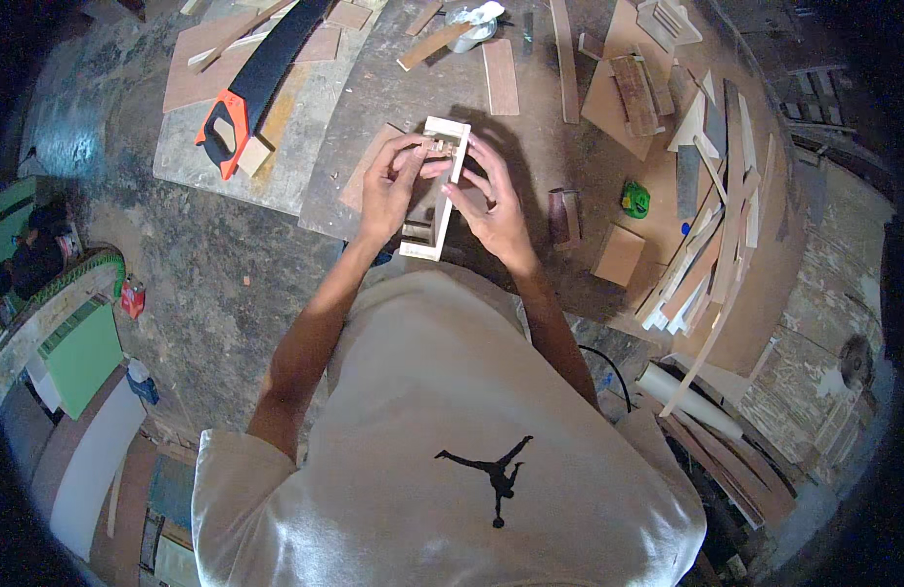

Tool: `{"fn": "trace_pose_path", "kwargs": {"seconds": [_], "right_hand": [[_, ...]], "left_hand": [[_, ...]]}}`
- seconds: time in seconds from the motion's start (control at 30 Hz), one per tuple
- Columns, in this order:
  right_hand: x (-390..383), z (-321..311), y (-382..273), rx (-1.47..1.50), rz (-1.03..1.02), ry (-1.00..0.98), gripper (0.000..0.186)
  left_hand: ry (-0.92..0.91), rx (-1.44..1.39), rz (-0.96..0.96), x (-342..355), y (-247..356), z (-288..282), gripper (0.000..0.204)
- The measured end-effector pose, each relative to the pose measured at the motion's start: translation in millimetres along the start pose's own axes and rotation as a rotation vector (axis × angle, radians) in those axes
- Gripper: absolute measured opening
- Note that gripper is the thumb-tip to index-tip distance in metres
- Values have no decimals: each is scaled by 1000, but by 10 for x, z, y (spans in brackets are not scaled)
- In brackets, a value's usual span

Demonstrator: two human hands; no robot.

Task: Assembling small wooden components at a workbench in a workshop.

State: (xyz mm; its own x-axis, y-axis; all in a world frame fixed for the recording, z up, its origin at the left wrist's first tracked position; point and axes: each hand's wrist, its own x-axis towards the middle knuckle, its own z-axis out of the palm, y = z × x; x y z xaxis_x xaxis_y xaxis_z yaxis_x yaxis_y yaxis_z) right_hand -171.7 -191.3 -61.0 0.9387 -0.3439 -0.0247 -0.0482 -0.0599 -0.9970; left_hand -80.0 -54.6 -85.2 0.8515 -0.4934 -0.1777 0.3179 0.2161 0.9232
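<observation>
A narrow, pale wooden box frame [421,249] is held lengthwise over the near edge of the workbench, with small wooden pieces [438,146] inside its far end. My left hand [393,186] grips it from the left, fingers curled at those small pieces. My right hand [490,202] holds the right long side, thumb near its middle and fingers around the far part. What exactly the fingertips pinch is partly hidden. A thin board [367,161] lies on the bench behind my left hand.
An orange-handled saw [231,135] lies on a board at the upper left. A metal container [471,39] stands at the back. A green object [636,199], wood blocks [619,253] and long strips [721,254] lie at the right. A green panel [80,352] sits low at the left.
</observation>
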Motion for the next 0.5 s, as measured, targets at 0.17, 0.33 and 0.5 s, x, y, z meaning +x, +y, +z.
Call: {"fn": "trace_pose_path", "kwargs": {"seconds": [0.17, 0.33, 0.5], "right_hand": [[3, -13, 22, -46, -76, -5, 70], [6, -23, -13, -32, -52, -34, 67], [2, -29, -2, -49, -64, -35, 66]], "left_hand": [[-7, -62, -19, 1, -39, -17, 25], [3, -68, -41, 2, -30, -19, 25], [-9, -108, -63, 10, -49, -31, 25]]}}
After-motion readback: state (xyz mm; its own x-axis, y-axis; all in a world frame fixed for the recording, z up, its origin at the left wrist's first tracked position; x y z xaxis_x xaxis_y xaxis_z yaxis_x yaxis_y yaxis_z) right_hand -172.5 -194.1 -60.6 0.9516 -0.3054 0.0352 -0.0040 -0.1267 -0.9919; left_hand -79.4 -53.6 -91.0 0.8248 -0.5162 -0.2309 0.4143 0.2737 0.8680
